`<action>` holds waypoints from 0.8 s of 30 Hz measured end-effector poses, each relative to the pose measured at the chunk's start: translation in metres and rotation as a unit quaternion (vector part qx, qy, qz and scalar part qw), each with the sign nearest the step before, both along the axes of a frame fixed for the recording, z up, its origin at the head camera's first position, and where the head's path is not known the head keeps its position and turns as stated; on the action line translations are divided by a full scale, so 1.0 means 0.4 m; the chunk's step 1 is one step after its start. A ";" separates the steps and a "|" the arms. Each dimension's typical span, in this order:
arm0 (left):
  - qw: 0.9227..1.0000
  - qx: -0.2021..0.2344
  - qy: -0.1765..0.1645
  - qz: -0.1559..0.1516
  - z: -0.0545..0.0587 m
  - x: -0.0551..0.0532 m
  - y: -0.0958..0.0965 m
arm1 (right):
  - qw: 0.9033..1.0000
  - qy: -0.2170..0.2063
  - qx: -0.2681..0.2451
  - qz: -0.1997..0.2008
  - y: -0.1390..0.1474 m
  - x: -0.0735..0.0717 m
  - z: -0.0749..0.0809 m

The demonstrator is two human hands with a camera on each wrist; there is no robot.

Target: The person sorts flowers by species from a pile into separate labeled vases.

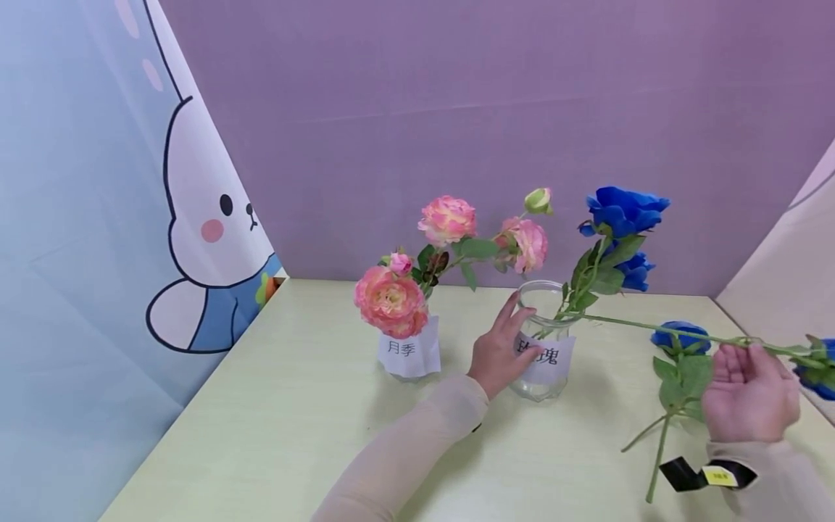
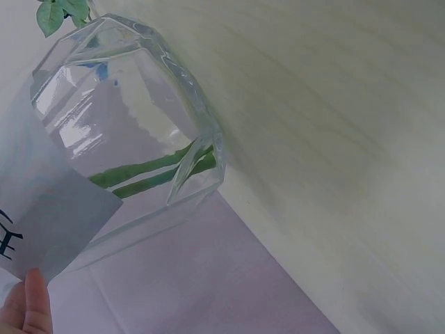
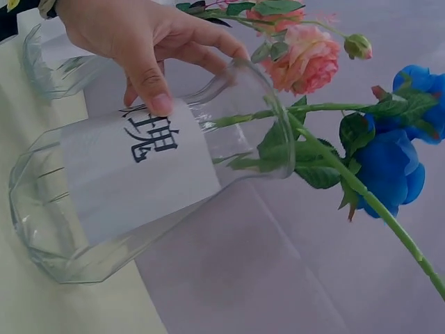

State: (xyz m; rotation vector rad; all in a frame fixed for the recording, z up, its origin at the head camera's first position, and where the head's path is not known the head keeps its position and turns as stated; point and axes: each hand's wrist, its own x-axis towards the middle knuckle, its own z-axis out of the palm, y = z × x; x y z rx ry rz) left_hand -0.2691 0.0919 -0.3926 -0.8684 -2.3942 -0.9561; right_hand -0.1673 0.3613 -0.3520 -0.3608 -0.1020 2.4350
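My left hand (image 1: 505,354) grips the left side of a clear glass vase (image 1: 538,391) with a white paper label; in the right wrist view its thumb lies on the label (image 3: 142,188). Two blue roses (image 1: 626,212) lean to the right in this vase, and their green stems (image 2: 139,170) show through the glass in the left wrist view. My right hand (image 1: 752,395), palm upward, pinches the long stem of another blue rose (image 1: 823,375). That stem lies almost level, its cut end at the vase's rim, its bloom at the right edge.
Left of the vase stands a second labelled glass vase with pink flowers (image 1: 391,301), some reaching over toward the first vase's mouth. A blue rose (image 1: 681,384) lies on the pale table (image 1: 293,406) beside my right hand. A purple backdrop (image 1: 457,109) rises behind.
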 end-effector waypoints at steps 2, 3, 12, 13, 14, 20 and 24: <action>1.000 -0.001 0.001 0.000 -0.001 -0.002 0.000 | 1.000 0.000 0.014 -0.014 -0.008 -0.005 0.014; 1.000 -0.002 0.001 0.002 -0.002 -0.002 0.000 | 1.000 -0.001 0.023 -0.021 -0.012 -0.009 0.021; 1.000 -0.010 0.016 0.012 -0.016 -0.006 -0.001 | 0.992 -0.005 0.083 -0.093 -0.063 -0.040 0.087; 1.000 -0.011 0.018 0.014 -0.018 -0.007 -0.001 | 0.990 -0.009 0.094 -0.104 -0.070 -0.043 0.093; 1.000 -0.011 0.020 0.013 -0.019 -0.007 -0.001 | 0.988 -0.008 0.104 -0.114 -0.077 -0.045 0.098; 1.000 -0.005 0.027 0.001 -0.012 -0.005 0.002 | 0.965 0.036 0.168 -0.197 -0.119 -0.051 0.119; 0.999 -0.008 0.033 0.007 -0.008 -0.003 0.002 | 0.954 0.042 0.213 -0.208 -0.145 -0.052 0.123</action>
